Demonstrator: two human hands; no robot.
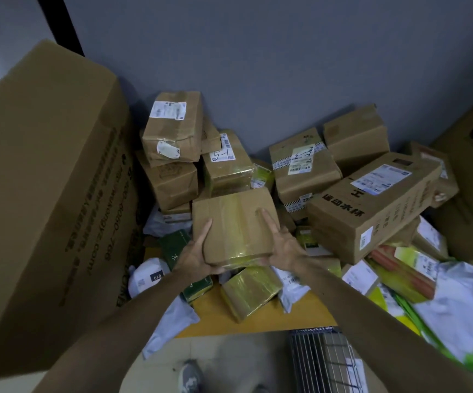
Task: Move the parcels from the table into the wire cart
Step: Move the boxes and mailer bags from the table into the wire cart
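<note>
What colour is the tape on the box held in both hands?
Glossy yellow tape across the brown box; the head view, the only one, shows it clearly.

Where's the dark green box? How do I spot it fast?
Find the giant cardboard carton on the left; just right of it, on the yellow table, the dark green box lies partly under the left hand holding a brown box. Its neighbours are brown, white or yellowish; only it is dark green, with a white star.
</note>
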